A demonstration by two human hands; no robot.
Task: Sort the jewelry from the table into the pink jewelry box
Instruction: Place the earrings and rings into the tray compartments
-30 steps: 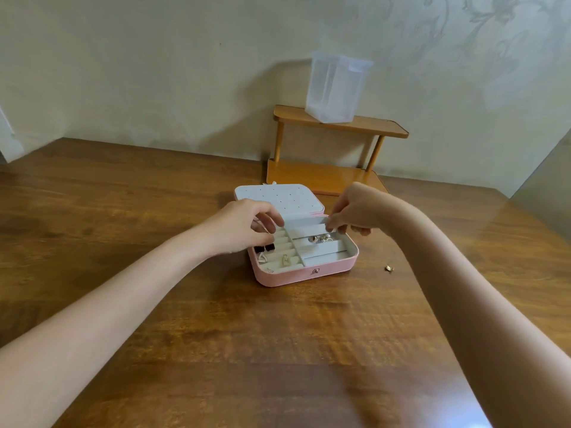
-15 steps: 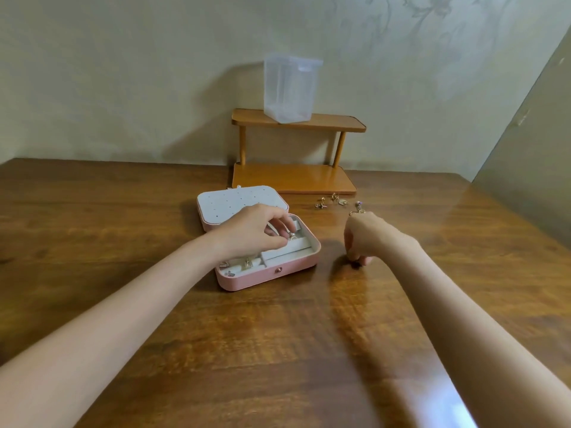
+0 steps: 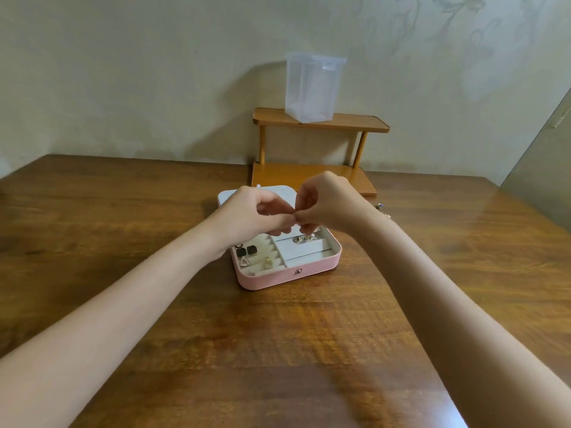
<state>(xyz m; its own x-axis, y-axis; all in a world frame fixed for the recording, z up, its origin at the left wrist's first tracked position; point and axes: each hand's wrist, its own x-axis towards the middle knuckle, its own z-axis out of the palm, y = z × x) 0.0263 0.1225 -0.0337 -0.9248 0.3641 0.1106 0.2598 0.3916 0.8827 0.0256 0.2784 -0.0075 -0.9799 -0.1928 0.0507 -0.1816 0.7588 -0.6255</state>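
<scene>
Left hand (image 3: 253, 216) and right hand (image 3: 324, 205) meet fingertip to fingertip above the open pink jewelry box (image 3: 287, 274) on the wooden surface (image 3: 123, 217); any pinched item is not discernible.

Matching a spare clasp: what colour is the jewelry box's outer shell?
Pink, on the jewelry box front wall in the head view.

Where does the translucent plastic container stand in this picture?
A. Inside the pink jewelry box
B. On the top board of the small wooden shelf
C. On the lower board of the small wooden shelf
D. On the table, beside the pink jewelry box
B: the translucent plastic container stands upright on the top board of the small wooden shelf, by the wall behind the open pink jewelry box.
</scene>
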